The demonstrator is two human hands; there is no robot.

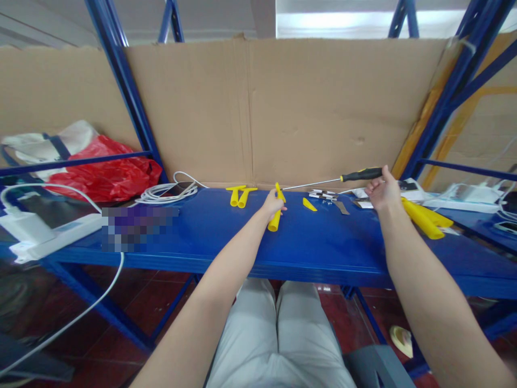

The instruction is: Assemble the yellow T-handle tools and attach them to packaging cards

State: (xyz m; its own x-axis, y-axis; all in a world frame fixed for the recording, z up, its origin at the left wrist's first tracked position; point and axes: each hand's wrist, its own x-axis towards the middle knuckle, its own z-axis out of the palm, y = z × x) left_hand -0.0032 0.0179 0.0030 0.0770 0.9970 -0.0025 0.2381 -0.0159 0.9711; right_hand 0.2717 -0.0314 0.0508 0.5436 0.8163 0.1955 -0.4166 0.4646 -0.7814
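Observation:
My left hand (272, 205) is closed around a yellow plastic T-shaped handle (273, 223) standing near the middle of the blue table. The fingers of my right hand (383, 192) grip the end of a long screwdriver (361, 174) with a black and yellow grip. Its thin shaft runs left, nearly level, and its tip meets the head of the yellow handle; the exact contact is too small to make out. Between my hands lie a small yellow wedge-shaped piece (309, 205), a flat metal blade (342, 208) and some small metal parts (323, 194).
Two yellow T-shaped handles (242, 198) lie to the left. Beside my right wrist are yellow tubes (426, 218). A coiled white cable (167, 192), red plastic bag (109, 170) and power strip (60, 237) occupy the left. Cardboard (315, 108) closes off the back.

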